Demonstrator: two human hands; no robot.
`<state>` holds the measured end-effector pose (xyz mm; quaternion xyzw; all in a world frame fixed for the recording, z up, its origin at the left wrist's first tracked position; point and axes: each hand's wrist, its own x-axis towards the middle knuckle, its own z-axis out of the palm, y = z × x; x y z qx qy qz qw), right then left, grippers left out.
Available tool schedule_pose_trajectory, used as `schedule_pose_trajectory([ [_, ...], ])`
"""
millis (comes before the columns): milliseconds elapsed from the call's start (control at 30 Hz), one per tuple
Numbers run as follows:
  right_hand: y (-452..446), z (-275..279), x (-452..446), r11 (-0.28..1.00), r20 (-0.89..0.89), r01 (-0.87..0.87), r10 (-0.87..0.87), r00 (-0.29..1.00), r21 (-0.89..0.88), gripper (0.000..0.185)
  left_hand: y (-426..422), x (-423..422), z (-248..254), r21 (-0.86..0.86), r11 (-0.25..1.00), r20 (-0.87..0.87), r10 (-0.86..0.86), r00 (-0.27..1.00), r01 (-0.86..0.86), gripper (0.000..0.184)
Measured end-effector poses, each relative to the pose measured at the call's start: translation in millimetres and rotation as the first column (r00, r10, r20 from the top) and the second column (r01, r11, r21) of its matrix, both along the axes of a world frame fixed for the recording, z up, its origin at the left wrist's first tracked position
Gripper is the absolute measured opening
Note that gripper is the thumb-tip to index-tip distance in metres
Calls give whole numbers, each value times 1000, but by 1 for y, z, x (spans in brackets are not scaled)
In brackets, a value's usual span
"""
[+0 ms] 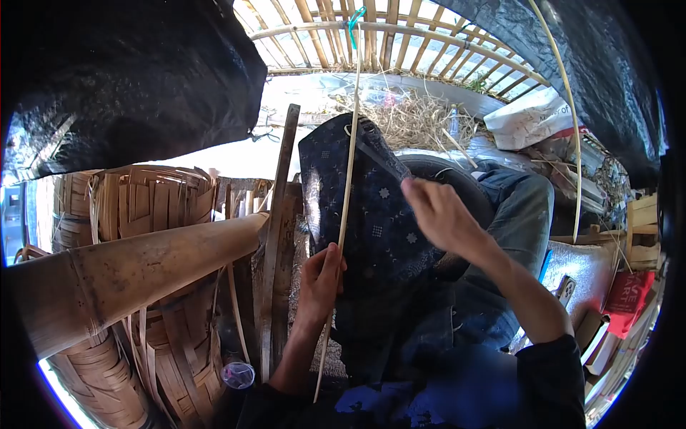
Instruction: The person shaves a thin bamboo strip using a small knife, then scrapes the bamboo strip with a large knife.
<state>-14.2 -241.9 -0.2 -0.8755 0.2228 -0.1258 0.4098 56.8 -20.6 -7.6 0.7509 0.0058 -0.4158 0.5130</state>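
A long thin bamboo strip (pixel 348 179) runs upright through the middle of the view, from the slatted fence down past the lap. My left hand (pixel 321 279) is closed round its lower part. To the right, my right hand (pixel 443 214) is closed on the handle of a knife (pixel 384 159), whose dark blade points up and left towards the strip. Whether the blade touches the strip cannot be made out. Dark patterned cloth (pixel 375 214) lies over the leg behind both.
A thick bamboo pole (pixel 143 275) juts in from the left, above woven baskets (pixel 171 343). A narrow wooden post (pixel 279 214) stands beside my left hand. Beyond are straw (pixel 407 121), a white sack (pixel 529 118) and a bamboo fence (pixel 414 36). A plastic cup (pixel 237 375) sits low left.
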Motion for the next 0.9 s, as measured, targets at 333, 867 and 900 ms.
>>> schedule_pose_trajectory([
  [333, 19, -16, 7, 941, -261, -323, 288, 921, -101, 47, 10, -2, -13, -96, 967, -300, 198, 933, -236, 37],
  [867, 23, -25, 18, 878, -333, -423, 338, 880, -226, 51, 18, -18, -20, -88, 992, -33, 93, 995, -96, 35],
  [900, 23, -25, 20, 877, -333, -423, 338, 880, -229, 51, 17, -18, -19, -91, 991, -33, 94, 995, -97, 35],
])
